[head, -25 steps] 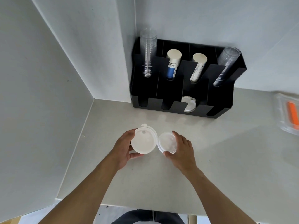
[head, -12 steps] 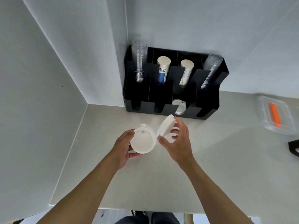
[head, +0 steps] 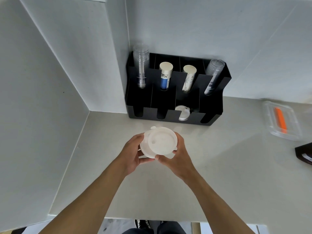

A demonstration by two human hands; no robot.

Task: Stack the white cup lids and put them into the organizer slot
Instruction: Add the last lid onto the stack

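Presently we stack: left hand (head: 133,153) and right hand (head: 175,157) both pinch the white cup lids (head: 158,143) above the tabletop (head: 219,166), nested together; next, we judge, seat them squarely, then carry to the organizer (head: 175,92) slot holding a lid

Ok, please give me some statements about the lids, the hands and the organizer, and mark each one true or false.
1. Both hands hold the lids above the counter. True: the left hand and the right hand grip them from either side.
2. The organizer has no lid in it. False: one white lid sits in a front slot.
3. A paper cup stack with a blue band stands in the organizer. True.
4. The clear container holds something green. False: the thing inside is orange.
5. The held lids are black. False: they are white.
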